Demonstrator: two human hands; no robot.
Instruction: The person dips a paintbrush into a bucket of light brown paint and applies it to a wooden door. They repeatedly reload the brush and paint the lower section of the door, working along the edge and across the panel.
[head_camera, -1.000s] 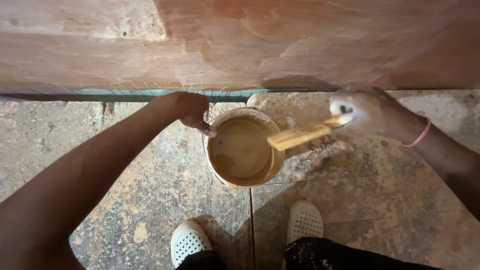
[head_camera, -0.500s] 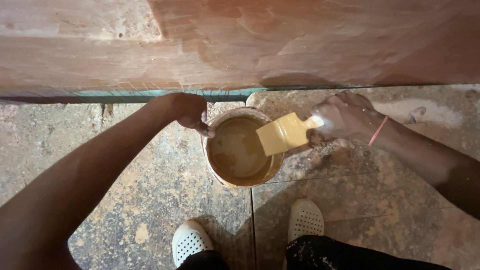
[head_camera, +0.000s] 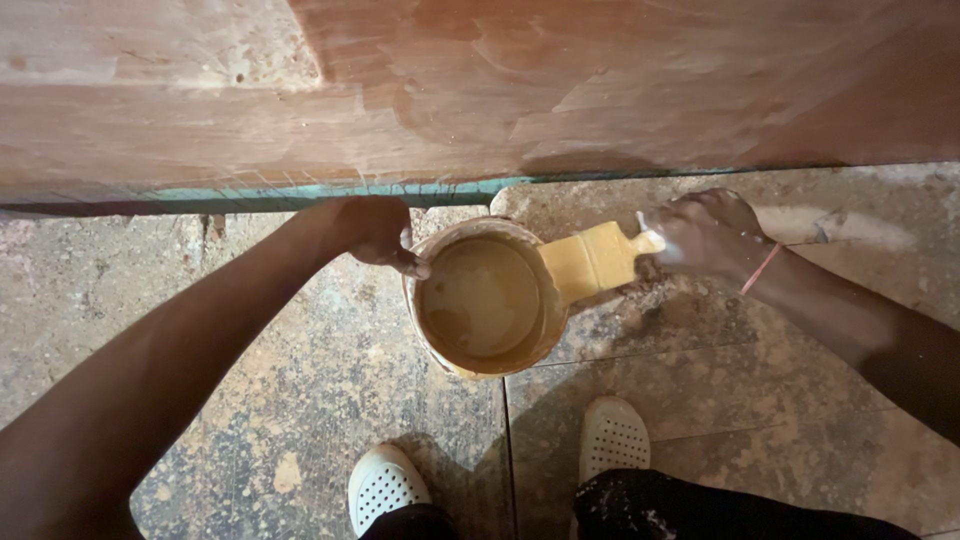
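Observation:
A round bucket (head_camera: 470, 362) of tan paint stands on the stained floor in front of me. My left hand (head_camera: 372, 232) grips its rim on the left side. My right hand (head_camera: 705, 232) holds a wide flat paintbrush (head_camera: 592, 260) by its handle. The brush is coated in tan paint and its bristle end rests on the bucket's right rim. A thin pink band circles my right wrist.
A reddish-brown wall (head_camera: 480, 90) fills the top, with a pale patch at upper left and a teal strip (head_camera: 300, 192) along its base. My two white perforated shoes (head_camera: 385, 485) (head_camera: 612, 438) stand just below the bucket on the paint-spattered tiled floor (head_camera: 300, 400).
My right hand has drawn the brush left and down, from held edge-on above the bucket to lying flat against its right rim. The left hand stays on the rim.

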